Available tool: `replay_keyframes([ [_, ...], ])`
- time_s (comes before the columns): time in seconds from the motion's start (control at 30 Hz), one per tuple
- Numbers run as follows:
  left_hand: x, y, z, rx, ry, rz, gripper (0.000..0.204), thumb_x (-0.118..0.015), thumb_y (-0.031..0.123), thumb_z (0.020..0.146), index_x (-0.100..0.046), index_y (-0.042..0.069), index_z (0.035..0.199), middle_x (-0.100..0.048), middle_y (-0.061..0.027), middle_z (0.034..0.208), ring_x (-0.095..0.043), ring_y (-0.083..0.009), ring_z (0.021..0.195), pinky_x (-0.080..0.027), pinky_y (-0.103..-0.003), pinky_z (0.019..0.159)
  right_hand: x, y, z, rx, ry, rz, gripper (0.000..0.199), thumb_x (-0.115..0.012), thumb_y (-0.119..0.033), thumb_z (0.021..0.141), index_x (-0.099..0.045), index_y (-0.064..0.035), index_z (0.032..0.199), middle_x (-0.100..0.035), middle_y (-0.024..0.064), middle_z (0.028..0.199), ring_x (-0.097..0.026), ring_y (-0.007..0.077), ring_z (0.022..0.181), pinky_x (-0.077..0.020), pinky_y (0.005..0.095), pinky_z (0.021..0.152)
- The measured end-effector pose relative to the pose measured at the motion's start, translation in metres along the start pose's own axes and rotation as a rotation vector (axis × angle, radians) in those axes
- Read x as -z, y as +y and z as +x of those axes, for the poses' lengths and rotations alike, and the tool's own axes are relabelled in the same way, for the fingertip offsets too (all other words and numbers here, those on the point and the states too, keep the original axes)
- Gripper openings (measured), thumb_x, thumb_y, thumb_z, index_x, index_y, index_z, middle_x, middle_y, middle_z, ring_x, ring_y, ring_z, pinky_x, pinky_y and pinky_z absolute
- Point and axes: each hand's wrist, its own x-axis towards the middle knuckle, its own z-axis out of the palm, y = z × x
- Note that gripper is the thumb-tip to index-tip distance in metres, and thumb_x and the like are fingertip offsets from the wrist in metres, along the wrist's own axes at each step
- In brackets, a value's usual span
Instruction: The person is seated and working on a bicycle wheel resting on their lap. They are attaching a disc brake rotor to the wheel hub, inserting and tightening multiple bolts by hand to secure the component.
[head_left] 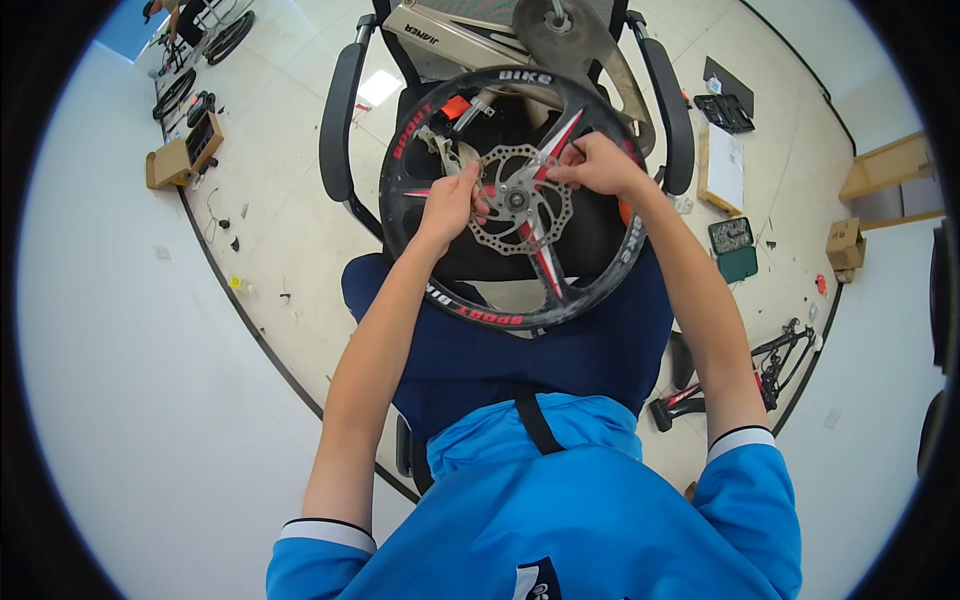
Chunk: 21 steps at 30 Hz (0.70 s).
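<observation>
A black bicycle wheel point(405, 255) with red and white spokes rests across my lap and the front of a chair. At its hub is a silver brake disc point(517, 235) with a perforated rim. My left hand point(455, 207) is closed at the disc's left edge, its fingertips on a pale crumpled cloth point(452, 157). At the disc's upper right edge my right hand point(600, 166) is closed in a pinch over the spoke. Whatever lies between its fingertips is too small or hidden to make out.
The black office chair has armrests on the left point(342, 125) and right point(668, 120). A beige bike frame point(450, 38) lies on it beyond the wheel. On the floor are a cardboard box point(170, 165), a green case point(735, 248), a white board point(722, 170) and a black frame point(685, 405).
</observation>
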Motion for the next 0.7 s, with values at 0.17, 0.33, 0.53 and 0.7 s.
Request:
replay_keyframes([
  [0.17,0.001,-0.028,0.004,0.007,0.071,0.090,0.053,-0.053,0.049,0.102,-0.057,0.003,0.074,-0.059,-0.0047,0.062,-0.058,-0.0125,0.055,-0.049,-0.028,0.053,-0.035,0.035,-0.005,-0.040,0.001,0.044,0.025,-0.084,-0.019,0.080,-0.067,-0.0003,0.075,-0.068,0.0058,0.068,-0.065,0.0119,0.062,-0.0509,0.0282,0.061],
  [0.33,-0.004,-0.026,0.006,-0.008,0.081,0.130,0.055,-0.055,0.049,0.100,-0.059,0.001,0.072,-0.059,-0.0051,0.061,-0.057,-0.0115,0.054,-0.047,-0.029,0.053,-0.038,0.035,-0.013,-0.065,0.061,-0.064,0.026,-0.082,-0.020,0.082,-0.067,0.0001,0.075,-0.067,0.0054,0.067,-0.064,0.0114,0.061,-0.0492,0.0274,0.060],
  [0.53,-0.009,0.010,0.023,-0.169,0.138,0.435,0.059,-0.058,0.052,0.096,-0.065,-0.002,0.074,-0.061,-0.0117,0.062,-0.062,-0.0222,0.060,-0.047,-0.036,0.060,-0.038,0.025,-0.035,-0.093,0.051,0.203,0.031,-0.082,-0.019,0.083,-0.061,-0.0025,0.069,-0.063,0.0027,0.063,-0.065,0.0106,0.063,-0.0488,0.0266,0.059],
  [0.7,-0.013,0.003,0.035,-0.266,0.081,0.605,0.058,-0.061,0.053,0.094,-0.068,-0.002,0.077,-0.064,-0.0153,0.065,-0.063,-0.0297,0.064,-0.048,-0.040,0.063,-0.056,0.052,-0.041,-0.112,0.029,0.296,0.033,-0.080,-0.023,0.086,-0.059,-0.0037,0.070,-0.058,0.0003,0.065,-0.057,0.0090,0.061,-0.0457,0.0258,0.060],
])
